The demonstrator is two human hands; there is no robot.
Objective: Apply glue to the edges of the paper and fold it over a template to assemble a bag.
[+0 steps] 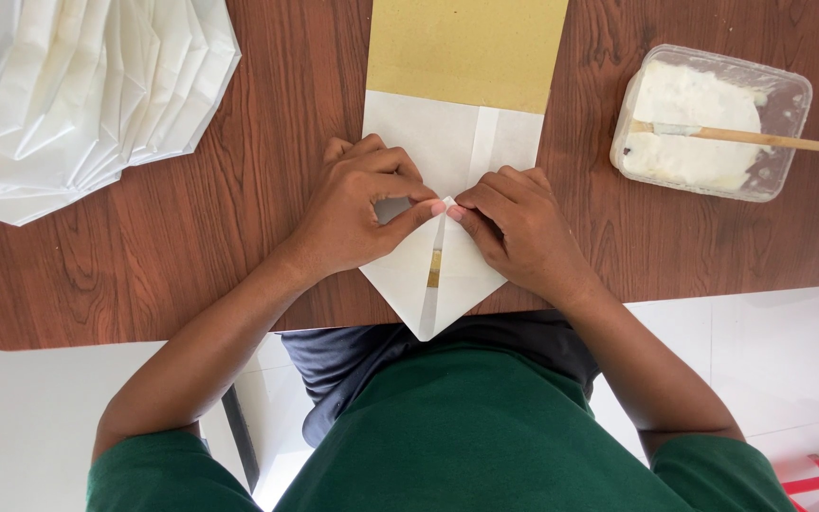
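Head view, steeply down, close

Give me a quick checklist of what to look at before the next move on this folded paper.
1. Both flaps meet at the centre of the white paper: ok, a thin gap shows.
2. Left hand pressing its flap: ok.
3. Right hand pressing its flap: ok.
4. Point hangs over the table edge: not ok for firm creasing.
5. Paste tub with stick near: ok.
6. Creases sharp: cannot tell.
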